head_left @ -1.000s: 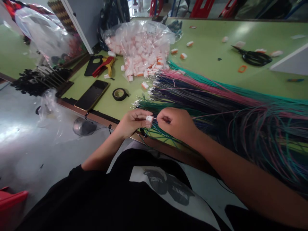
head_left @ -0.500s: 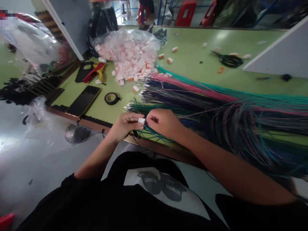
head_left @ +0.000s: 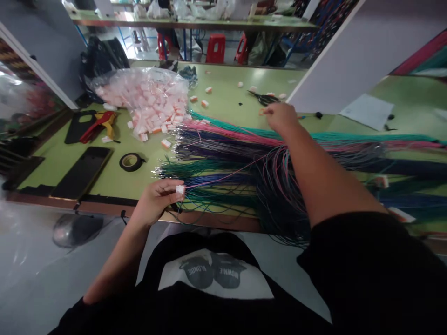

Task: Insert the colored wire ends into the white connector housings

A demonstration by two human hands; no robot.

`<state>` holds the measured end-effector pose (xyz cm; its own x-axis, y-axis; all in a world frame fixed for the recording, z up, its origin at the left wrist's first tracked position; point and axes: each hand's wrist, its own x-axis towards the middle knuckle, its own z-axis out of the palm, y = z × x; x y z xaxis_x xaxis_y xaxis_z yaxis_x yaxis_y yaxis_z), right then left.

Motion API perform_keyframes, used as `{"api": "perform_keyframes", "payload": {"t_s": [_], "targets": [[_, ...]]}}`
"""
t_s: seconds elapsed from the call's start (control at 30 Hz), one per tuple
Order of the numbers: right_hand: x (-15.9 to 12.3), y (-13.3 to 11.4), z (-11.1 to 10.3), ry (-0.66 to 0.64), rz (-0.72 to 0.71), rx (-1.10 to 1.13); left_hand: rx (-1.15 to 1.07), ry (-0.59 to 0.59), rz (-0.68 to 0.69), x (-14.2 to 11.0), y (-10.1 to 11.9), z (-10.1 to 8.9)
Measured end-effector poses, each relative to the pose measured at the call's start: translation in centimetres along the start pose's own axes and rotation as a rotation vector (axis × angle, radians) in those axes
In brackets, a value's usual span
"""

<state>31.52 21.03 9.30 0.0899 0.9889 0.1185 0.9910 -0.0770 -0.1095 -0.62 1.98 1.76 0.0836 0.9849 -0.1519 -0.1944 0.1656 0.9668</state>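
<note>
My left hand pinches a white connector housing between thumb and fingers at the front edge of the bench. A pink wire and several blue and green wires run out of the housing to the right. My right hand is stretched out over the far side of the wire bundle, its fingertips closed on a small orange plastic piece. Just beyond that hand lie black-handled scissors. Sorted wires in teal, pink, dark purple, grey, green and blue spread between my hands, their metal-tipped ends pointing left.
A clear bag of white and orange housings sits at the back left. Closer lie a black tape roll, a phone and a red and yellow hand tool. A grey partition rises behind my right hand.
My right hand has left the housing and moved away from me to the orange piece. My left hand keeps hold of the housing, where a pink wire now shows. The view has turned right.
</note>
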Motion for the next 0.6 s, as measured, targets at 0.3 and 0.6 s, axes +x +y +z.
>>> {"api": "perform_keyframes", "payload": {"t_s": [0.3, 0.6], "targets": [[-0.8, 3.2, 3.3, -0.13, 0.114, -0.197, -0.019, -0.006, -0.033, 0.1, -0.1, 0.0], [-0.4, 5.8, 2.3, 0.045, 0.17, -0.193, -0.046, 0.006, -0.06, 0.1, -0.1, 0.1]]}}
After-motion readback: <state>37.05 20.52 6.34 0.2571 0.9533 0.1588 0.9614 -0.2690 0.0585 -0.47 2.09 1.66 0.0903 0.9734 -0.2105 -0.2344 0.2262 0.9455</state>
